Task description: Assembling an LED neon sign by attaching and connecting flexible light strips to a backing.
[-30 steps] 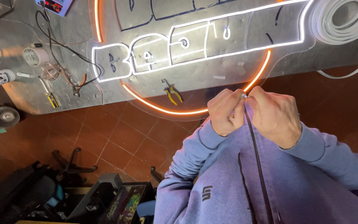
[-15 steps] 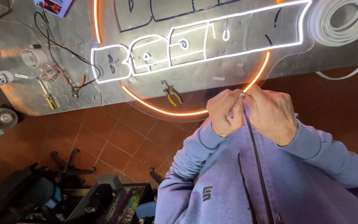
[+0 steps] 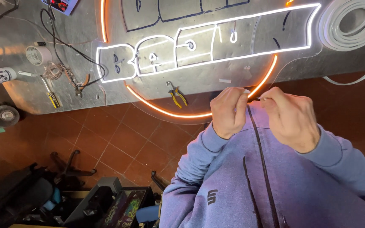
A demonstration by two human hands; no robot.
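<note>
Nearest the camera, a person in a lavender-blue sweatshirt (image 3: 250, 190) is holding both hands up in front of the chest, forearms angling inward from the lower corners. The left hand (image 3: 229, 112) is curling its fingers (image 3: 233, 98) nearly closed, thumb and forefinger pinching a small white piece (image 3: 246, 91) at the fingertips. The right hand (image 3: 292, 118) is likewise curling tight, its fingertips pinching something thin and pale (image 3: 262, 99), too small to identify. The two hands are sitting just beside each other, fingertips almost meeting, and a thin black cord (image 3: 262, 169) is running down from between them over the sweatshirt. Below the hands, a red-brown tiled floor (image 3: 106, 143) is showing. Beyond, on a grey metal workbench (image 3: 26, 93), a clear acrylic sign panel with glowing white lettering and an orange ring (image 3: 199, 50) is lying flat, with yellow-handled pliers (image 3: 176, 95) resting on it and a coil of white flexible strip (image 3: 351, 23) farther right.
</note>
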